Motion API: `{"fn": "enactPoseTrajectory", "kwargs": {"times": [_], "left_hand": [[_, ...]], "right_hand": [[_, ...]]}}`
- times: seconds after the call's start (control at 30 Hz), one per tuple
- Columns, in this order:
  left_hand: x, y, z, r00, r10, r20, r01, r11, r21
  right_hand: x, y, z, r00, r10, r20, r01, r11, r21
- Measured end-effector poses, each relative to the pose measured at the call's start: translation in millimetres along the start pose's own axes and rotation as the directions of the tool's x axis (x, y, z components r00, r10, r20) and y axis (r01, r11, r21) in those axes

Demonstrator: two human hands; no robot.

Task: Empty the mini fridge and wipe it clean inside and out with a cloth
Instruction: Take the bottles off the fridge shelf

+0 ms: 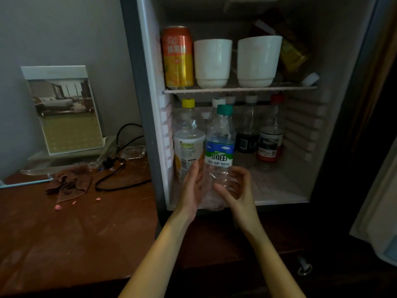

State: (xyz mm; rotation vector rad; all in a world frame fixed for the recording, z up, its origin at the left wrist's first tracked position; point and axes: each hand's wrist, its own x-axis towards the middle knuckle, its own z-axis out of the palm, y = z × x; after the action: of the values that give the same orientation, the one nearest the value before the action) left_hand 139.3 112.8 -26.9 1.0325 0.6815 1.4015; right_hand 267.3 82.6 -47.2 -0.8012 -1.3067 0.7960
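Early in emptying the mini fridge (300, 168); plenty left on both levels. Cupping the water bottle (219, 151), upright at the front of the lower compartment, just beside the juice bottle (188, 147) on its left. Pressing left hand (190, 188) flat on its left side, fingers straight. Curling right hand (238, 190) round the lower body, thumb across the front; cannot tell if clamped or only touching. Looks thin and crumpled, so grip low near the base with a light squeeze, or expect buckling. Pull straight out, keep the cap below the wire shelf (240, 89), avoid dragging the juice bottle along. Park on the desk (75, 233), away from the cloth (68, 183): needed for wiping.
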Motion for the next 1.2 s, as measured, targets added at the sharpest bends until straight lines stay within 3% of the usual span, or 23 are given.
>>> {"fn": "enactPoseTrajectory", "kwargs": {"times": [0.4,0.5,0.67,0.83,1.2], "left_hand": [[-4.8,-4.7,0.7,0.993,0.117,0.010,-0.116,0.967,0.226],[-3.5,-6.3,0.5,0.996,0.093,0.004,-0.092,0.965,0.247],[-2.5,-7.6,2.2,0.994,0.104,0.025,-0.107,0.965,0.241],[-3.6,-5.3,4.2,0.994,0.104,0.028,-0.108,0.967,0.230],[-0.3,-6.7,2.6,0.997,0.078,0.023,-0.081,0.963,0.258]], "right_hand": [[3.0,4.1,-2.6,0.997,-0.010,0.079,0.020,0.992,-0.127],[7.1,2.9,-7.4,0.999,0.002,0.043,0.002,0.997,-0.081],[37.5,9.4,-9.4,0.988,0.020,-0.155,-0.038,0.993,-0.112],[65.2,24.2,2.2,0.983,-0.012,-0.181,-0.027,0.976,-0.214],[87.3,35.4,13.5,0.982,0.043,-0.185,-0.088,0.965,-0.248]]}}
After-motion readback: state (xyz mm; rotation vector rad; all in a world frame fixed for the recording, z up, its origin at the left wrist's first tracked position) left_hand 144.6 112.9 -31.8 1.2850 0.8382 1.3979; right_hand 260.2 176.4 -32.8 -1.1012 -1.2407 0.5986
